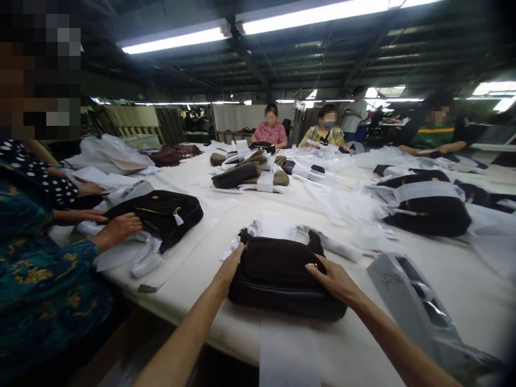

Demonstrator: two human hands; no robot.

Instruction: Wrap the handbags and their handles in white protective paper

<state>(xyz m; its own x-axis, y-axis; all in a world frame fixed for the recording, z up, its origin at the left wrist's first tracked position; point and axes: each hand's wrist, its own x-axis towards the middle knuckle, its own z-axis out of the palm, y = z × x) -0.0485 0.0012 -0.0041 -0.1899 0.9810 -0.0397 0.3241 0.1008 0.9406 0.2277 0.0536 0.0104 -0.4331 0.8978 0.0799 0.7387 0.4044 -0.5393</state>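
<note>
A black bag (278, 263) with a small gold emblem lies on the white table just in front of me. My left hand (230, 269) grips its left end, the fingers partly hidden behind the edge. On the right end, my right hand (332, 277) is closed round the side, thumb on the front near the emblem. A white paper strip (288, 349) shows below the bag and hangs over the table edge. Behind it, a strap wrapped in clear plastic (338, 246) reaches out to the right.
Right of my hands stands a grey tape dispenser (419, 306). At left, a co-worker's hands (119, 231) touch another black bag (169, 212). Olive bags (250, 174), a paper-banded black bag (431, 207) and loose plastic (342, 199) lie farther back. Several people sit across the table.
</note>
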